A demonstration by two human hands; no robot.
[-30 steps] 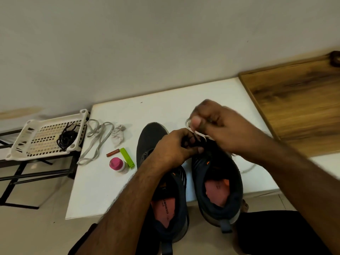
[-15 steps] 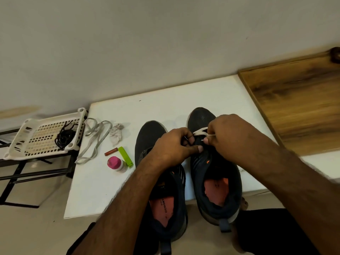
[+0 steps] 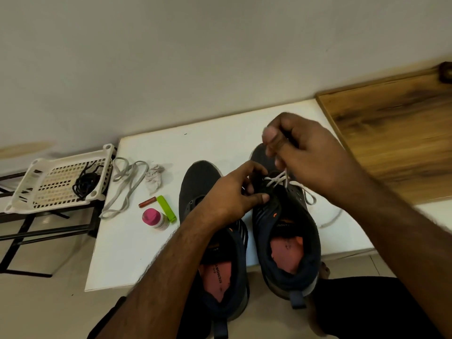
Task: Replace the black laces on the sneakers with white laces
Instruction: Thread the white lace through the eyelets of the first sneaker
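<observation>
Two dark sneakers with pink insoles stand side by side on a white table (image 3: 146,253). The left sneaker (image 3: 203,182) has no lace in its eyelets. My left hand (image 3: 234,192) grips the upper edge of the right sneaker (image 3: 288,231) near its front eyelets. A white lace (image 3: 276,181) crosses those front eyelets, and my right hand (image 3: 300,152) pinches it, raised above the toe. The lace's loose end (image 3: 330,216) trails onto the table at the right. A second white lace (image 3: 127,187) lies at the table's left edge. A black lace (image 3: 85,184) is bundled in a white basket (image 3: 31,189).
Left of the sneakers lie crumpled paper (image 3: 154,177), a small brown stick (image 3: 147,202), a green clip (image 3: 166,208) and a pink-capped bottle (image 3: 154,218). The basket sits on a black metal rack (image 3: 29,231). A wooden board (image 3: 396,133) adjoins the table at the right.
My right hand has risen from the right sneaker's eyelets toward the far side, drawing the white lace up through them. My left hand has stayed on the sneaker.
</observation>
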